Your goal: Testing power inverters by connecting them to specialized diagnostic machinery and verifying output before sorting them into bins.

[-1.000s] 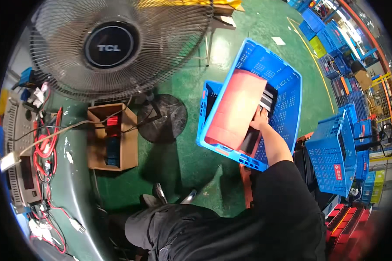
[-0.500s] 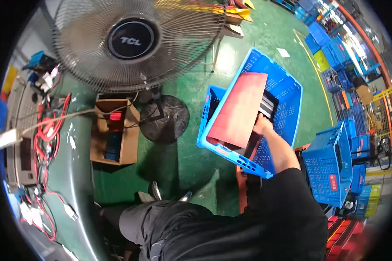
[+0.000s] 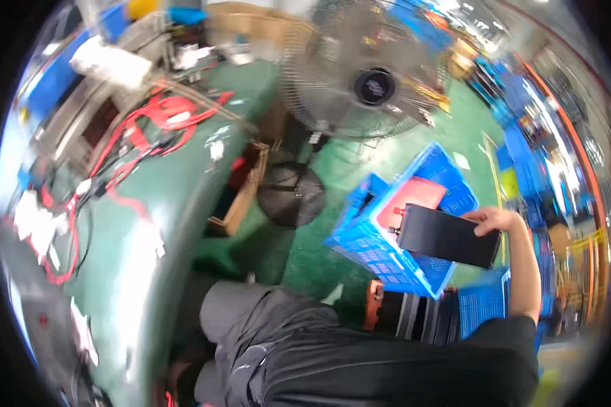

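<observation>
Head view: the flat black rectangular unit (image 3: pixel 448 236) hangs above the blue plastic crate (image 3: pixel 387 254), its long axis running left-right, slightly down to the right. The right hand (image 3: pixel 494 220), arm outstretched, has its fingers clenched on the unit's far right end; the left hand is out of sight.

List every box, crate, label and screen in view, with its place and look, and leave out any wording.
Black flat box: held by the right hand over the crate, oblong.
Blue crate: on the green floor right of centre, latticed walls, pink sheet inside.
Cardboard box: open, brown, on the floor beside the bench.
Fan badge: round, dark, at the fan's hub.
Further blue crates: stacked at right, blurred.
</observation>
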Demonstrator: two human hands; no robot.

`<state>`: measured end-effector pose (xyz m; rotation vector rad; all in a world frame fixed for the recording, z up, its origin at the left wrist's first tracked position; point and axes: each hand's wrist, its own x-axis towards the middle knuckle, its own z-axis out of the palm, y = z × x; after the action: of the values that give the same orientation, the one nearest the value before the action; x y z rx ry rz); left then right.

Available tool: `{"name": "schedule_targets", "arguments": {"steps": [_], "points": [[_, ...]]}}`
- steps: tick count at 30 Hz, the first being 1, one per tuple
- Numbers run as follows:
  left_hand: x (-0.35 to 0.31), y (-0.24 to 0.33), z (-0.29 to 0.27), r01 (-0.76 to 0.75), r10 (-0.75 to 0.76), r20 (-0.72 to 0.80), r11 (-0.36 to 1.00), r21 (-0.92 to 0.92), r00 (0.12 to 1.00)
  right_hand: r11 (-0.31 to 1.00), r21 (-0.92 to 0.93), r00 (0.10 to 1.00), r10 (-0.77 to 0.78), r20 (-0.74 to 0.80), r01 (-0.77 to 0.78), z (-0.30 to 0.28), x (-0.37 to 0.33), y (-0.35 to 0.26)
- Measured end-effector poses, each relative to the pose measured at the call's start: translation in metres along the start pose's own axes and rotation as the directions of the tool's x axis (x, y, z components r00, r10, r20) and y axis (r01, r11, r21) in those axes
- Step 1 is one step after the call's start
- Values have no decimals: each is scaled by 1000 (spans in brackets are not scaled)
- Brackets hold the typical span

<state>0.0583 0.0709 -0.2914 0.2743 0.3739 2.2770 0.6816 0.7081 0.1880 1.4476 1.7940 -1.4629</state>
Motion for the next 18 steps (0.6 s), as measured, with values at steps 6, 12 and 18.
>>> {"name": "schedule_targets", "arguments": {"steps": [6,12,18], "points": [[-295,105,48,-501,558,-198,821,274,806,792,396,804,-565,187,464,157,108,-137],[-224,28,217,-287,838,-457,378,880,-299,380,154,350,-917,189,912,347,136,-335],[-196,39,266,150,991,-61,79,986,-119,-756,-431,-456,-646,612,493,432,119,-477]]}}
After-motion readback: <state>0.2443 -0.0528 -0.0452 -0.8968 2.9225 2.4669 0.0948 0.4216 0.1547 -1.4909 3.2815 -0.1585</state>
